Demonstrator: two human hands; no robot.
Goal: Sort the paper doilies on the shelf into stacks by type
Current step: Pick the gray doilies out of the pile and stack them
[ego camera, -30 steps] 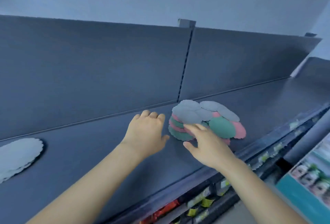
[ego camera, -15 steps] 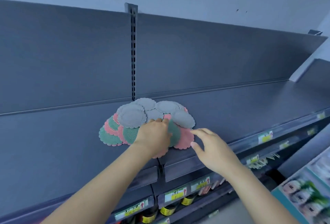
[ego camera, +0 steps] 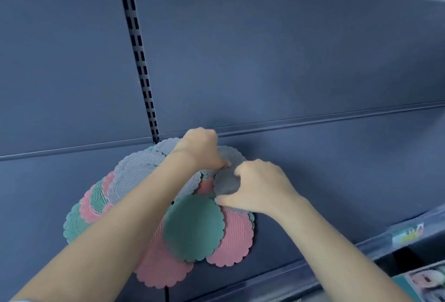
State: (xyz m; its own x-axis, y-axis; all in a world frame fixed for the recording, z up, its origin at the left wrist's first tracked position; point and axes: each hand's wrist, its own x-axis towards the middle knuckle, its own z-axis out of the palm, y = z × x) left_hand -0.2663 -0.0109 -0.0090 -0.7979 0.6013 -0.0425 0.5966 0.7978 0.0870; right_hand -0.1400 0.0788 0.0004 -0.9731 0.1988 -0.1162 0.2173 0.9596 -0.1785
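Doily pile [ego camera: 192, 227] lies on the shelf [ego camera: 337, 181] just below the slotted upright [ego camera: 142, 73]. Your R hand [ego camera: 260, 188] pinches a small grey doily [ego camera: 226, 183] right of the upright, thumb & fingers round its edge. Your L hand [ego camera: 201, 150] grips the rear grey doily [ego camera: 233, 155], nearer the upright.

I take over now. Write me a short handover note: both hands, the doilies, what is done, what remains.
Left hand: curled over grey doilies at the back of the pile; grip unclear.
Right hand: pinches a small grey doily on top of the pile.
Pile: grey, pink and green doilies overlapping, mixed, on the shelf.
Done: no sorted stack in view.
Left: separate all by type.
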